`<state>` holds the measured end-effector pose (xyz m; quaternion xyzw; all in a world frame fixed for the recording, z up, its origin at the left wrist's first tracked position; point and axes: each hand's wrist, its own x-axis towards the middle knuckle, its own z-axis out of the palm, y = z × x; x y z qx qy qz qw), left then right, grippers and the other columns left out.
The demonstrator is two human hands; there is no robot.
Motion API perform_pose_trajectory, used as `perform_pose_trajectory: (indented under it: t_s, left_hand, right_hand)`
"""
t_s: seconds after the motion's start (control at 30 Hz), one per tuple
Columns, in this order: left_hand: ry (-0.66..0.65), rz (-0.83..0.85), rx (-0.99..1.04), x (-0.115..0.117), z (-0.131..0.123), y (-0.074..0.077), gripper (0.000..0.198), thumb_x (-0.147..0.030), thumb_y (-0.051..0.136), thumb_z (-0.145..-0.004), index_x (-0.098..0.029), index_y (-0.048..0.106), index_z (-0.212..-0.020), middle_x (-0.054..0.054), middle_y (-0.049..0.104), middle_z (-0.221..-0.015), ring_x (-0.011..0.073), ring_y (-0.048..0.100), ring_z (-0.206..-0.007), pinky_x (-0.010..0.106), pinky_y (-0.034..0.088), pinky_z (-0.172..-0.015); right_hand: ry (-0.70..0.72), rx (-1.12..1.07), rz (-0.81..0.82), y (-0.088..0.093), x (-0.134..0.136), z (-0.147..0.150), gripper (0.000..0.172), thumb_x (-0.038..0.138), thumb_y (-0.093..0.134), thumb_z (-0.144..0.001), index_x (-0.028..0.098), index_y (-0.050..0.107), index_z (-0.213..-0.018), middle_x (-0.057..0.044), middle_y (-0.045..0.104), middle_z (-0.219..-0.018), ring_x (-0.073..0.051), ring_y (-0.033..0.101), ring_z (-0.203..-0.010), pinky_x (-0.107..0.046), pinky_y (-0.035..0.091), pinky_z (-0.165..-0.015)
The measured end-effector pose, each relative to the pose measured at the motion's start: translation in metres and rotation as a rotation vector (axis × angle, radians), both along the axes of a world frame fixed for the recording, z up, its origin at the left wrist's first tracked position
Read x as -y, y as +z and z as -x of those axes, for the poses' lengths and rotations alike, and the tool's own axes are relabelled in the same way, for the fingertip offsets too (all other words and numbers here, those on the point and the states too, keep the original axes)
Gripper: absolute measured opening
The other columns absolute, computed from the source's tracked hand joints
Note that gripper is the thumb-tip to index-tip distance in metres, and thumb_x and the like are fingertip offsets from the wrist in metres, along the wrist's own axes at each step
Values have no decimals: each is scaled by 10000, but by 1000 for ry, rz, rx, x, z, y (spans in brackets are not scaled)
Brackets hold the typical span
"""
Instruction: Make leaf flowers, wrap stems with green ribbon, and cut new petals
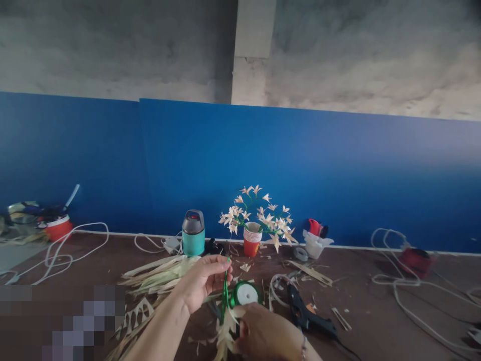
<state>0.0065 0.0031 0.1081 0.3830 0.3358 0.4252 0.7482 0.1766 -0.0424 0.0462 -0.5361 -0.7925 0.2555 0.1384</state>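
Observation:
My left hand (205, 278) is closed in a pinch on the top of thin green-wrapped stems (225, 295). These run down to a spray of pale husk-like flowers (224, 335), petals downward, near the bottom of the head view. My right hand (263, 328) is curled at the spray's right side, its fingers closed against the pale petals; the fingertips are partly hidden. Just behind the right hand, a spool of green ribbon (248, 292) with a white face lies on the table. A thin wire sticks up above my left fingertips.
Pale flowers on green stems (276, 223) stand in stacked red paper cups (251, 246). Husk strips (161, 273) lie left, near a teal lidded container (194, 235). A black glue gun (310, 313) with its cord lies right. White cables (398, 286) trail across the table by the blue partition (300, 165).

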Motion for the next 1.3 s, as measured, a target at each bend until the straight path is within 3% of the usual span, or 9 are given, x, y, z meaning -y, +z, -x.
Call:
perform_pose_trajectory:
  t_s: [0.07,0.17,0.3,0.43,0.73,0.8,0.87,1.03,1.3]
  left_hand:
    - [8,-3,-40,0,-2,0,249,-220,808,-531,-136,591,-619,8,641,-604,95,574,-529,195,438,-535]
    - [24,-43,-160,0,-6,-3,238,-219,787,-520,-146,583,-617,-18,613,-551,92,543,-496,198,391,-508]
    - [35,-230,-406,-2,-15,-14,112,-178,688,-560,-154,589,-605,-43,568,-495,96,495,-478,211,354,-502]
    - [88,-450,-568,-4,-21,-28,166,-101,631,-539,-178,563,-670,-53,566,-532,129,526,-533,224,368,-521]
    - [307,-930,-711,18,-13,-9,366,-75,605,-636,-238,601,-964,50,661,-983,221,588,-921,297,414,-797]
    - [325,-896,-708,25,-13,-6,77,-196,619,-709,-213,629,-783,21,643,-757,188,575,-730,274,413,-684]
    - [225,-679,-680,27,-15,-10,254,-365,617,-744,-183,590,-568,-14,532,-515,140,484,-519,242,344,-518]
    - [229,-182,-203,22,-26,-29,325,-470,714,-629,-154,648,-670,-33,536,-527,95,434,-473,204,320,-479]
    - [395,-315,-309,19,-31,-42,332,-459,706,-643,-140,651,-575,-10,558,-501,126,481,-505,220,364,-497]
  right_hand:
    - [-73,48,-83,25,2,-5,71,204,639,-675,226,699,-706,-1,671,-598,-156,584,-526,-230,375,-489]
    - [-328,-50,-561,59,8,-12,237,163,449,-851,197,683,-855,-57,688,-774,-176,624,-694,-261,446,-626]
    - [-61,30,-934,72,9,-9,347,68,393,-857,199,625,-1080,-81,627,-1113,-214,549,-1020,-338,436,-858]
    - [63,224,-916,58,-1,-2,237,43,492,-800,203,660,-846,-34,668,-825,-209,558,-931,-421,281,-1027]
    - [-150,70,-792,40,-13,-14,191,130,521,-819,210,686,-766,-35,689,-716,-169,594,-713,-279,361,-684]
    - [-270,-32,-765,37,-14,-17,197,156,523,-818,208,685,-719,-36,691,-702,-173,598,-690,-279,368,-682]
    - [-334,-131,-736,32,-14,-17,162,189,553,-809,203,691,-725,-36,695,-706,-180,605,-683,-283,380,-683]
    - [-317,-259,-684,23,-9,-7,141,183,578,-795,202,684,-703,-22,685,-688,-184,607,-670,-279,392,-663]
    - [-242,-154,-886,11,-2,3,105,170,549,-834,209,646,-832,-17,672,-751,-191,572,-718,-290,331,-689]
